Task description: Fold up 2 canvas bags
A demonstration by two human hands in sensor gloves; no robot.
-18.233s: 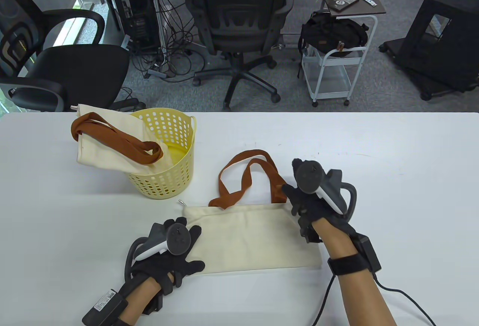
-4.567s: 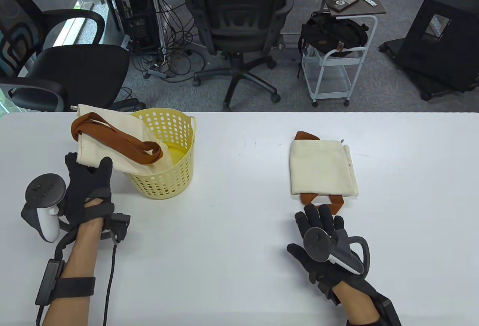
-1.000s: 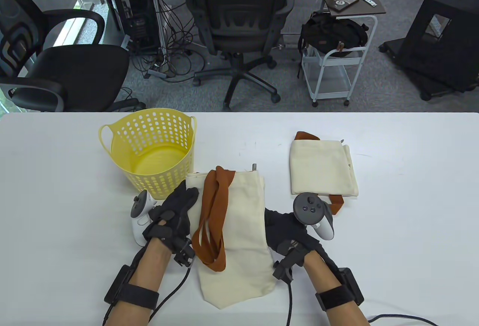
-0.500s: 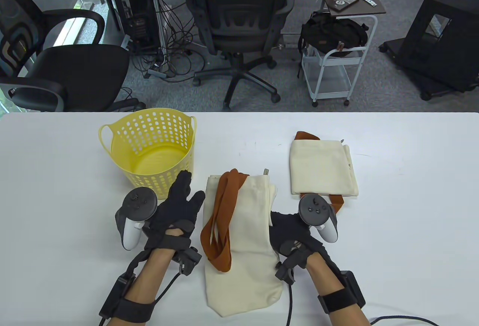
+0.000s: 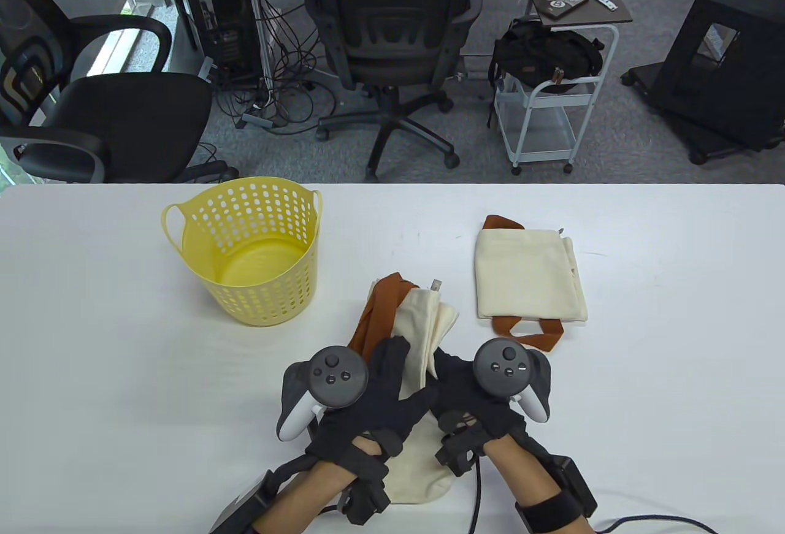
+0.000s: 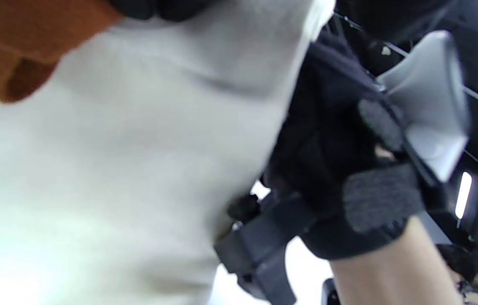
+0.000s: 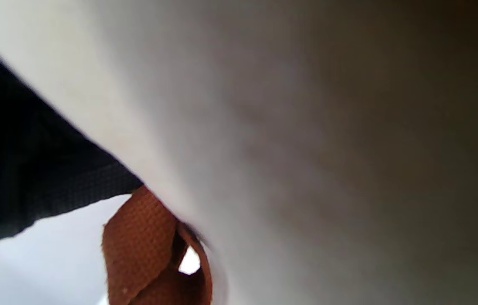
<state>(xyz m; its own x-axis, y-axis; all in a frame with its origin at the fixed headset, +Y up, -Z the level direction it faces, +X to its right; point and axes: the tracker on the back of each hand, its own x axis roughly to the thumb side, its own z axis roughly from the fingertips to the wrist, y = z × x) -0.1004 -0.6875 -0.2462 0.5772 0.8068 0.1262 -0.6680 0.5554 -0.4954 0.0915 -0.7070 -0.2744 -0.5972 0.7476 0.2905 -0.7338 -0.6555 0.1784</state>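
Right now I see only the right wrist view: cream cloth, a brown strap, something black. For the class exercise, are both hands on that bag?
Observer: Yes. In the table view, the left hand rests on top of the unfolded bag, and the right hand is at its right edge.
Operator: Is the other bag finished?
Observer: The folded bag lies flat beyond the right hand, with straps poking out at both ends.
Operator: And the basket?
Observer: The yellow basket stands upright, left of both bags.

Both hands close together — left hand [image 5: 374, 405] fingers spread, right hand [image 5: 469, 399] knuckles up.
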